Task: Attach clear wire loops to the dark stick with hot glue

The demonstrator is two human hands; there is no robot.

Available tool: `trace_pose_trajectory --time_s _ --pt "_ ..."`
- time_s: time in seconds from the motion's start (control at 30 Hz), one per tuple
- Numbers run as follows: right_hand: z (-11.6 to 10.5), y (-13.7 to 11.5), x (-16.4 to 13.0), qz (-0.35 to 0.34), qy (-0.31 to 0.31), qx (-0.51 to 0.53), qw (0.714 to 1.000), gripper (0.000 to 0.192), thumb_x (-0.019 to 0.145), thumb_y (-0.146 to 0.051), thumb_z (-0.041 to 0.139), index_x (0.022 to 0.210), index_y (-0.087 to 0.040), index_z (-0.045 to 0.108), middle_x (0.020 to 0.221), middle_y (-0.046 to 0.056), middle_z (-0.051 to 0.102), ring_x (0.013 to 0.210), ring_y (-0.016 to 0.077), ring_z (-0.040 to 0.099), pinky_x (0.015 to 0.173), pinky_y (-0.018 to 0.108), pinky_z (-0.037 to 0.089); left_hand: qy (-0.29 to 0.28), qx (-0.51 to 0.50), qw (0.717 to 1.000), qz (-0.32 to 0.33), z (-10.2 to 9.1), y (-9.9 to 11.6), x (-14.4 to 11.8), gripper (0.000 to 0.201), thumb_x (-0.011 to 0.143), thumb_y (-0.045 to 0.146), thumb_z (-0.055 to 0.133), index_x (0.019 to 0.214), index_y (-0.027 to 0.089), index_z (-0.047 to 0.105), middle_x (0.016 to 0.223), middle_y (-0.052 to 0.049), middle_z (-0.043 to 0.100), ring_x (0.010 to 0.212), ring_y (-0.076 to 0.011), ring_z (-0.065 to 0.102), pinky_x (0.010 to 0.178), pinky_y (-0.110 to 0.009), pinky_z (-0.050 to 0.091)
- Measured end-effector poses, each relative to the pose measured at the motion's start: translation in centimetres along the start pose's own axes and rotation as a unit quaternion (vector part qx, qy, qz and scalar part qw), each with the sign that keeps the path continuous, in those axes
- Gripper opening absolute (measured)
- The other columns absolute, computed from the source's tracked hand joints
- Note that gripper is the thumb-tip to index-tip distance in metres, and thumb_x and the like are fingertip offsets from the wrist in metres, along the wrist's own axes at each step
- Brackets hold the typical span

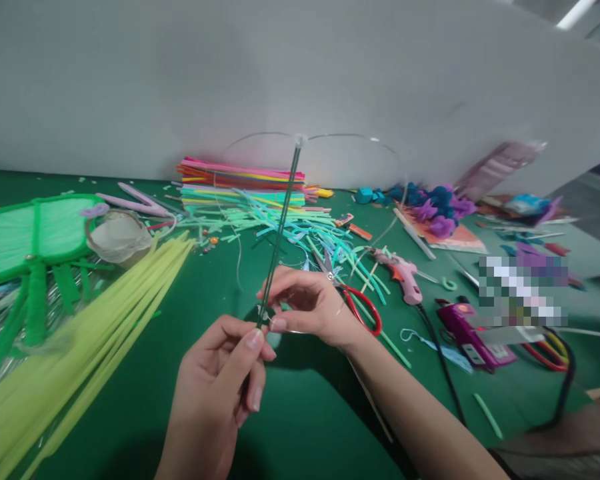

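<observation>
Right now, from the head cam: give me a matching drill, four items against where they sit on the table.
Items:
1 scissors
2 glue gun
3 yellow-green strips
4 dark green stick

Places:
A left of the hands, fanned out
B pinched by left hand and right hand
C just beyond the right hand, red handles
D right of the scissors, pink

Pairs: 1-C, 2-D, 3-A, 4-B

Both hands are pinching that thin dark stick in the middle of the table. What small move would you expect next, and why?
Probably the right hand keeps working at the spot it pinches on the stick, just above the left hand. The left hand grips the lower end and holds the stick upright, and thin clear wire loops spread from its white tip, so it looks like steadying for fine finger work.
</observation>
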State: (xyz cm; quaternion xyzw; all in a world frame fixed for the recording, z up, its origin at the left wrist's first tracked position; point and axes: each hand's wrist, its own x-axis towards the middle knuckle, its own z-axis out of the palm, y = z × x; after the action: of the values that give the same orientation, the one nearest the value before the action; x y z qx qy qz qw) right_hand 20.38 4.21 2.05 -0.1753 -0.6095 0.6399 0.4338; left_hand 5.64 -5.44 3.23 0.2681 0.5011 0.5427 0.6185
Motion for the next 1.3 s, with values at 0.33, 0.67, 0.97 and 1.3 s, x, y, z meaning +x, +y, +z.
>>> trace_pose_trajectory --time_s 0.33,0.67,0.97,1.3 --pt "3.2 1.6 -1.6 -0.018 0.142 0.033 0.989 0.024 0.075 -0.019 0.080 0.093 -0.034 0.077 0.096 -0.002 0.064 0.084 0.0096 0.058 0.069 0.023 0.046 0.006 -0.027 0.999 0.042 0.6 -0.4 0.2 0.025 0.082 0.041 0.073 0.076 0.019 0.062 0.056 0.005 0.059 0.039 -0.0041 0.045 0.032 -0.012 0.033" --pt "4.9 1.0 -1.7 -0.039 0.240 -0.002 0.970 0.012 0.077 -0.025 0.078 0.086 -0.032 0.078 0.082 -0.002 0.067 0.070 0.0102 0.059 0.065 0.027 0.048 0.024 -0.044 0.996 0.071 0.9 -0.6 0.2 0.019 0.077 0.034 0.078 0.078 0.018 0.068 0.062 0.002 0.066 0.052 -0.0103 0.061 0.045 -0.018 0.053" --pt "4.3 0.8 -2.0 -0.065 0.242 -0.077 0.965 0.012 0.079 -0.022 0.076 0.086 -0.031 0.077 0.083 0.000 0.071 0.080 0.0142 0.064 0.075 0.033 0.051 0.029 -0.043 0.997 0.057 1.0 -0.4 0.1 0.019 0.076 0.033 0.079 0.076 0.016 0.069 0.067 0.001 0.067 0.054 -0.0098 0.063 0.050 -0.019 0.057" --pt "4.8 0.5 -2.4 -0.077 0.223 -0.122 0.964 0.015 0.085 -0.024 0.068 0.099 -0.026 0.071 0.097 0.003 0.068 0.089 0.0162 0.061 0.078 0.033 0.047 0.050 -0.033 0.995 0.082 1.1 -0.6 0.1 0.021 0.075 0.033 0.080 0.080 0.016 0.068 0.061 0.002 0.066 0.055 -0.0106 0.064 0.051 -0.018 0.056"
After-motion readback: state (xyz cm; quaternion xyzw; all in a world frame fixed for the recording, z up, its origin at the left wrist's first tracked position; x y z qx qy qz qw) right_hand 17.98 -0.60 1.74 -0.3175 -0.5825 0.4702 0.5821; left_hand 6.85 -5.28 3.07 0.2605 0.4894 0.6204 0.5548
